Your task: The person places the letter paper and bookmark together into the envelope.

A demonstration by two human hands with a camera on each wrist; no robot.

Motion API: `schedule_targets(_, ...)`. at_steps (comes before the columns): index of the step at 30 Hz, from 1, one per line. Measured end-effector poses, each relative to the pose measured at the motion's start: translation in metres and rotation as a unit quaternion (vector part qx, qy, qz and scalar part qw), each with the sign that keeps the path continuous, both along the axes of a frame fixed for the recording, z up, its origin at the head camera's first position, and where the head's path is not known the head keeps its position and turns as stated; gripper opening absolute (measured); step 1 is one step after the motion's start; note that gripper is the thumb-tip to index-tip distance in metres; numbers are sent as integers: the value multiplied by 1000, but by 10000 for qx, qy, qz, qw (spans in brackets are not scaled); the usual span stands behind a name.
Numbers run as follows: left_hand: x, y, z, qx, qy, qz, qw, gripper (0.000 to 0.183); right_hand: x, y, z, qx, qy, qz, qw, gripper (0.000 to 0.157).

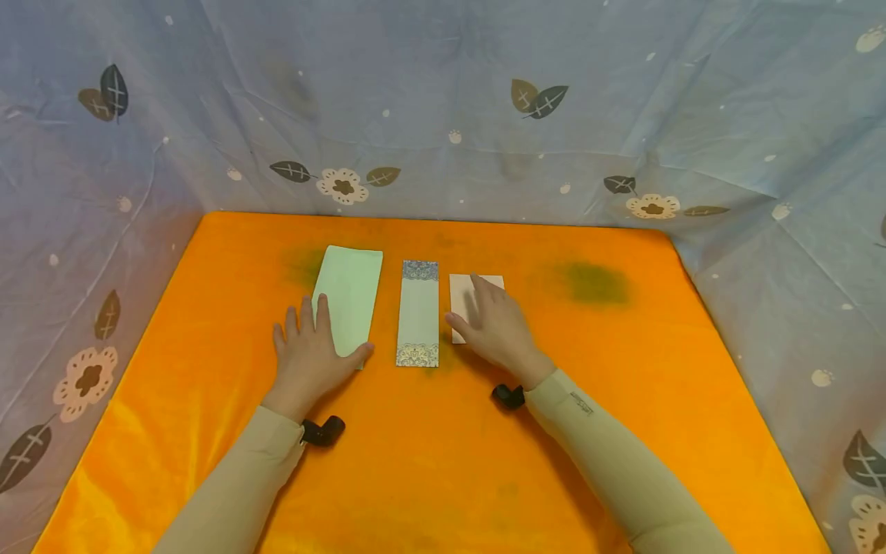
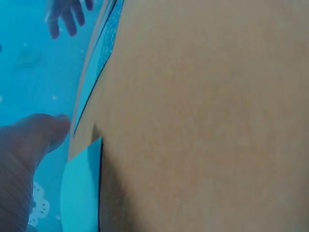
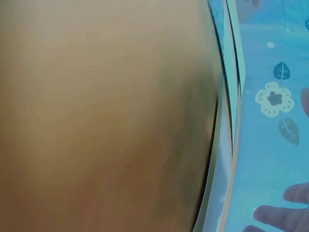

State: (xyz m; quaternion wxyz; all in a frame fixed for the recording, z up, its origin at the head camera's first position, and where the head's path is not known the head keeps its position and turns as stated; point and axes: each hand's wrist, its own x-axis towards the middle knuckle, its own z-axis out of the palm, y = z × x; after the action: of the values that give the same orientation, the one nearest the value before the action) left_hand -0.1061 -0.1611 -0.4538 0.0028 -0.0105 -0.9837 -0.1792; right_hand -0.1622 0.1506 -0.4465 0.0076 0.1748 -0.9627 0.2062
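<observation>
Three flat paper pieces lie side by side on the orange cloth. My left hand (image 1: 308, 360), fingers spread, is over the lower left part of a pale green paper piece (image 1: 351, 281); its thumb is by the paper's lower right corner. A long strip (image 1: 418, 312) with lacy bands at both ends lies in the middle. On the right, a small white paper piece (image 1: 460, 294) is partly covered by my right hand (image 1: 500, 327), its fingers extended and its thumb pointing left. The left wrist view shows the thumb (image 2: 34, 137) above the green piece's edge.
The orange cloth (image 1: 429, 462) covers the tabletop and has a dark greenish patch at the right. Blue-grey patterned curtains (image 1: 443, 92) enclose the back and both sides. A small black device (image 1: 324, 431) sits at the left wrist, another (image 1: 508, 397) at the right.
</observation>
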Motion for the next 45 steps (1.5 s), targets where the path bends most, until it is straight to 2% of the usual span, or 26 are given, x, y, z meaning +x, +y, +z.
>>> schedule_targets(3,0,0,0,15,19,-13,10000,117,-2,-8,2,-362,-113,33,9993,90)
schedule_targets(9,1,0,-4,104,87,-9,9999,118,-5,-27,5,-756,-329,31,9966,89)
schedule_targets(15,3,-2,-7,187,60,102,9998,120,-8,-47,2,-1216,-403,99,9917,83)
schedule_targets(21,5,-3,-8,264,48,100,9996,120,-10,-63,0,-1861,-702,144,9799,76)
schedule_targets(29,6,-4,-7,285,127,95,9995,121,-14,-85,-1,-2643,-1257,167,9561,70)
schedule_targets(37,6,-3,-9,307,136,87,9994,120,-16,-101,-2,-2956,-1783,158,9384,68)
schedule_targets(45,5,-4,-9,461,210,89,9987,122,-16,-115,-7,-3032,-2161,260,9277,65)
